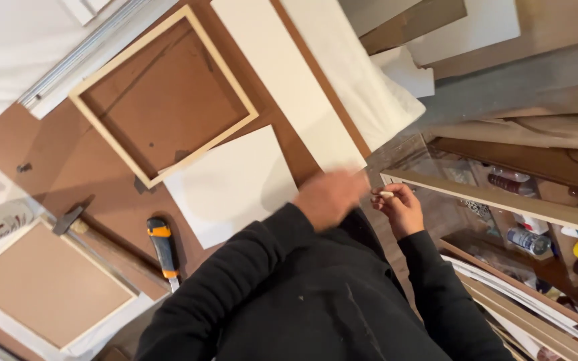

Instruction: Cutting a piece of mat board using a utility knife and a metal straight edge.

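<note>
My left hand (330, 198) is blurred in motion at the near end of a long white board strip (282, 80), beside a white square board (232, 184); nothing shows in it. My right hand (401, 210) is just to its right, fingers pinched on a small pale stick-like piece (385, 194) whose kind I cannot make out. It sits close to the end of a pale wooden strip (503, 200). An empty light wooden frame (235, 85) lies on the brown table (68, 160) beyond the square board.
An orange and black utility knife (163, 246) and a hammer (68, 218) lie at the left. A framed brown panel (48, 284) sits at the lower left. White cloth (356, 73) drapes over the table's edge. Shelves with paint bottles (536, 241) stand at the right.
</note>
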